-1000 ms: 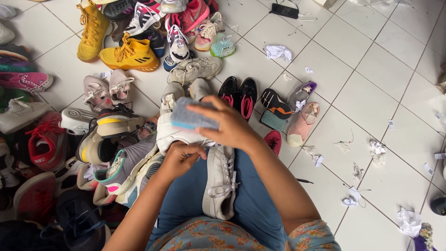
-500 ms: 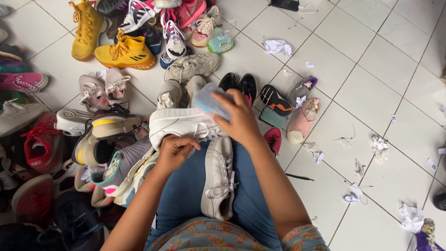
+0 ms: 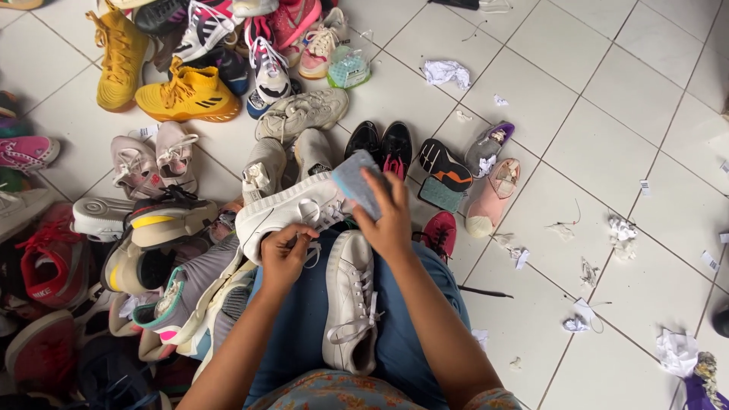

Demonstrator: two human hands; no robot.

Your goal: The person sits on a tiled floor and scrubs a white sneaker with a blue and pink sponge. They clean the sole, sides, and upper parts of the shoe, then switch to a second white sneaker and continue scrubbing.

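White sneaker (image 3: 292, 211) is resting across my lap while my left hand (image 3: 285, 254) is pinching its laces and my right hand (image 3: 391, 220) is gripping a blue insole (image 3: 355, 182), best angled heel-first.

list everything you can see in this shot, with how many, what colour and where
white sneaker: one, white, held across the knees, left hand on its laces
blue-grey pad: one, in the right hand, against that sneaker's end
second white sneaker: one, white, lying on the lap
yellow high-tops: two, yellow, top left on the floor
black shoes: two, black, just beyond the hands
pink slip-on: one, pale pink, right of the black shoes
shoe pile: many, mixed colours, along the left side
paper scraps: several, white, scattered on the tiles at right
tiled floor: white tiles
left hand: one, fingers pinching the laces
right hand: one, gripping the pad
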